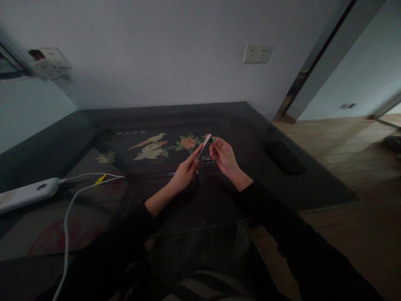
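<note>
My left hand (185,171) is closed around a slim, whitish, long object (204,146), held tilted above the dark table and seen nearly edge-on, so its kind is unclear. Close to the upper end of that object, my right hand (224,155) pinches a small thing with a greenish end (213,139); it is too small to name. Between and below the hands, a small clear case (207,161) sits on the tabletop, with dark and light bands showing in it.
The dark glossy table (175,213) carries a bird-and-flower picture (150,148). A black flat object (285,157) lies at the right. On the left are a white power strip (28,194) and a white cable (67,221). Wall sockets (257,54) are behind.
</note>
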Motion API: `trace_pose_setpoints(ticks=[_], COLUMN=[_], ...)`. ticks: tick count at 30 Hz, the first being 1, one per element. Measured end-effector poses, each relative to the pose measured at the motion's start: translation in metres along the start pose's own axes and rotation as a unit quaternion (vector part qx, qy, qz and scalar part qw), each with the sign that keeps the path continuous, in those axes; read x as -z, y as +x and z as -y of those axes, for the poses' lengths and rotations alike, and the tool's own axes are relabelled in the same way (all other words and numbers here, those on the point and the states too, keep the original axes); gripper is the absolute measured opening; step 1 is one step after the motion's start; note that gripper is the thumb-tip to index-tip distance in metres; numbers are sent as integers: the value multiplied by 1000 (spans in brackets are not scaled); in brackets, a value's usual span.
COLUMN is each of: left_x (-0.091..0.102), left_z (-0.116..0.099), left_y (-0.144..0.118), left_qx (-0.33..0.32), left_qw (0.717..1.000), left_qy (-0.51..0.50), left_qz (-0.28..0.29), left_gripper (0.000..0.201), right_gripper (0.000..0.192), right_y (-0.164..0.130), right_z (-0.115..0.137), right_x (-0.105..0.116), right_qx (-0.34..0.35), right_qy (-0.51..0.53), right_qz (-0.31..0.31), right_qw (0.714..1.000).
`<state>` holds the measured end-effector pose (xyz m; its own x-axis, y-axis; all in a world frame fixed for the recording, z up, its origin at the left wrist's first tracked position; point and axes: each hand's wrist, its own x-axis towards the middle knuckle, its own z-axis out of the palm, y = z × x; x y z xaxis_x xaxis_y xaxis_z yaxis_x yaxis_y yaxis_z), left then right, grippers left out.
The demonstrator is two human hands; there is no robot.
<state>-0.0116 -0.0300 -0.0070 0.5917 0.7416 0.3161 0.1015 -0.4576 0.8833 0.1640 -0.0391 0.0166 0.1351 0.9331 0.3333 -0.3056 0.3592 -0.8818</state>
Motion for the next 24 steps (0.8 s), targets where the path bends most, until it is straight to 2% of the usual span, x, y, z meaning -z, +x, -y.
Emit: trace_pose_setpoints(ticks=[11,24], left_x=[-2,2], left_z=[-6,2], left_y=[-1,2], left_qx=[11,-4], left_qw=[999,1000], left_qy=[-11,11], left_qz=[38,-24], left_gripper=[60,59], right_gripper=[47,46], right_y=[1,1], right_z=[-1,-1], right_x=[0,0], right_qx=[-5,2], right_qy=[5,12], right_qz=[-6,4], right_qw=[1000,1000])
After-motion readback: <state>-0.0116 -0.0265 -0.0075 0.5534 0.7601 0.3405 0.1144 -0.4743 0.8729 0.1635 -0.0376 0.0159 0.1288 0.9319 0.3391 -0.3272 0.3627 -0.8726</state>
